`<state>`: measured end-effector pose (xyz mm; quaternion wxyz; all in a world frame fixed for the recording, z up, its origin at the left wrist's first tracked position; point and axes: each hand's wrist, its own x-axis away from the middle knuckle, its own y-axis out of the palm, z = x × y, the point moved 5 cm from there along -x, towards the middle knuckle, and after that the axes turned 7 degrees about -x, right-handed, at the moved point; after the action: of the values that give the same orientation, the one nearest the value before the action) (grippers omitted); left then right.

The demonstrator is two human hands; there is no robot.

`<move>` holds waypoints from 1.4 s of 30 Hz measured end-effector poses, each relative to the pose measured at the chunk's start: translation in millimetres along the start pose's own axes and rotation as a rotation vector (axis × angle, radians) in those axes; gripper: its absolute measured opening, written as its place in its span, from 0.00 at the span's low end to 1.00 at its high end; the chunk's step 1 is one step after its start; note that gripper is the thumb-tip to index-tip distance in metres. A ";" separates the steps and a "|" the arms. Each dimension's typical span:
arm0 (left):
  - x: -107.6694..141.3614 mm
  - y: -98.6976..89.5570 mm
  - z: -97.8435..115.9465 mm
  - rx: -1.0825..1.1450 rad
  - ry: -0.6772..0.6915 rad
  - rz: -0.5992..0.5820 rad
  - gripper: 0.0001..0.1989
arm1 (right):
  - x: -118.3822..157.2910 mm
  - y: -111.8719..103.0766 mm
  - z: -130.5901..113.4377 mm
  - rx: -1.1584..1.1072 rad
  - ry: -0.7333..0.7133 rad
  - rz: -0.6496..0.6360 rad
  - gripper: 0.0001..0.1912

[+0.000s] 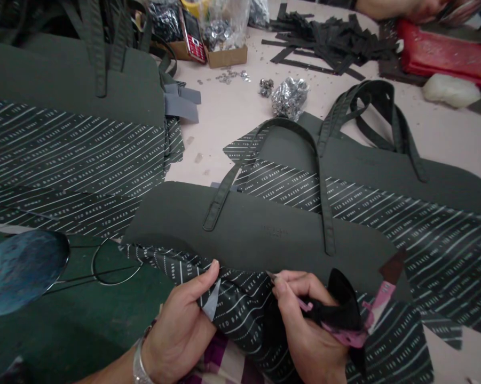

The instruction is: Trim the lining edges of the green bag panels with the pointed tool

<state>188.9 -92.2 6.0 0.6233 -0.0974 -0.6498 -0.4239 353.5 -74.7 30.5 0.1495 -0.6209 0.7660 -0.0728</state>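
Above a dark green floor (84, 330), the left hand (184, 317), thumb uppermost, pinches the striped, lettered lower part of a dark grey, two-toned bag panel (248, 221), while the right hand (310, 322) curls around a pink-handled pointed metal tool (350, 337), its tip at the panel's seam. The panel lies partly over a pale pinkish tabletop (458, 136); farther back sit heaped flat black strips (336, 42) and a co-worker's hand (428, 10).

A bag-making workshop: patterned bag panels (248, 218), black strips (336, 42), small metal bits (229, 77) on a worktable (214, 125).
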 end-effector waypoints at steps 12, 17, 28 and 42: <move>-2.3 -2.7 -3.0 -0.028 0.005 -0.048 0.17 | 3.0 -1.9 -0.6 -0.023 -0.055 -0.013 0.13; -0.7 -1.6 -2.8 -0.014 -0.001 -0.067 0.18 | 3.9 -11.4 2.5 -0.097 -0.008 0.054 0.14; -3.3 -2.1 -3.3 -0.038 -0.004 -0.031 0.19 | 2.5 -6.6 -1.0 0.018 -0.069 -0.013 0.14; -0.6 -9.0 -8.8 -0.019 0.152 -0.293 0.14 | 0.5 5.3 16.4 -0.101 -0.033 0.085 0.09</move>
<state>189.5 -103.5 0.4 0.6013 0.0246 -0.6039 -0.5227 353.7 -72.9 13.3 0.1336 -0.5959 0.7917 -0.0173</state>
